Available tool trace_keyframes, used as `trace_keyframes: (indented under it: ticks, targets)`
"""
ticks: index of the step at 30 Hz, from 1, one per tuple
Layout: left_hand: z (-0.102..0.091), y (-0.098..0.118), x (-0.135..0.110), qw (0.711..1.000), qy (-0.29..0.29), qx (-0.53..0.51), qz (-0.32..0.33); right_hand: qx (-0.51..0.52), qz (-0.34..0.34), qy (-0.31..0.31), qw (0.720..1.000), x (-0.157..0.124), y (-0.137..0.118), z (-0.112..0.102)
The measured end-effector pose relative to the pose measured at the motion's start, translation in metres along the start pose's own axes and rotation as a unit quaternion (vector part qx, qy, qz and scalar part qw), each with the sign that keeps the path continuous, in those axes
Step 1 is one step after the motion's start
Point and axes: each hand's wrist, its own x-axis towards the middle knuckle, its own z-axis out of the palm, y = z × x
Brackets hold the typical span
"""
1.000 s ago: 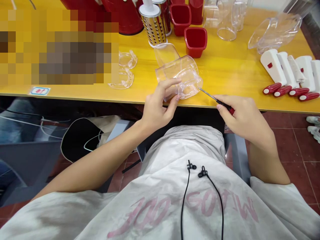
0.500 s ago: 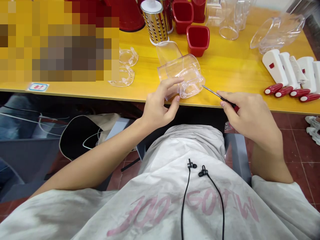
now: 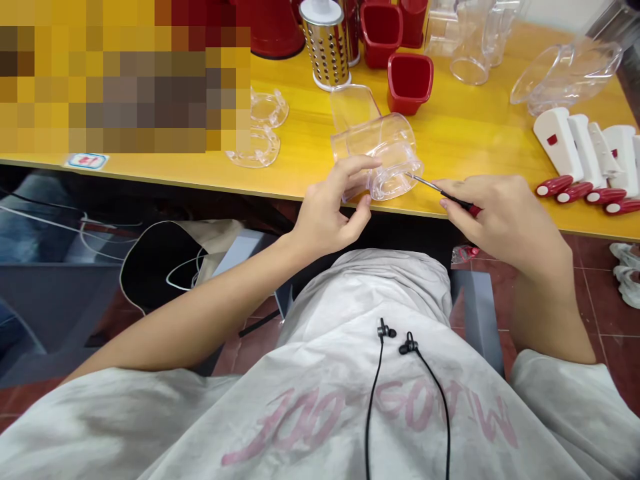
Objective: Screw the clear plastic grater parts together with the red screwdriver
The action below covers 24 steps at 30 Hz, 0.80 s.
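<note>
Left hand (image 3: pixel 327 213) gripping clear plastic housing (image 3: pixel 395 160); right hand (image 3: pixel 505 220) pinching red-handled screwdriver (image 3: pixel 443 195); screwing step, tip at housing edge, steady seating needed.

Screwdriver (image 3: pixel 443 192) tip is brought further over the end of the clear plastic housing (image 3: pixel 385 160), its shaft held flatter by the right hand (image 3: pixel 505 220). Head view is shifted, with items on the yellow table (image 3: pixel 465 133) displaced rightward.

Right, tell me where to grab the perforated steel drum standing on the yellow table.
Grip the perforated steel drum around its round middle, coming from the front left. It stands upright, so a hand can probably wrap it below the white cap. The square red cup and the clear plastic panel sit to its right, making front left the easier way in.
</note>
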Motion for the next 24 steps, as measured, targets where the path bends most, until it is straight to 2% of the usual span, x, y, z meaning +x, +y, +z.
trace_keyframes:
  ticks: [4,13,19,24]
  targets:
    - [0.001,0.003,0.003,1.0,0.009,-0.007,0.008,-0.001,-0.005,0.012,1.0,0.0,0.0,0.002]
    - [0.004,0.009,0.005,0.999,0.013,-0.039,-0.022,0.018,-0.003,0.025,1.0,-0.002,0.001,0.005]
    - [0.002,0.01,0.001,0.996,0.004,-0.025,-0.084,0.043,0.03,0.022,0.998,-0.003,-0.004,0.003]
    - [0.001,-0.005,-0.002,0.998,-0.011,-0.05,-0.036,0.094,0.048,0.038,0.994,-0.009,-0.013,0.009]
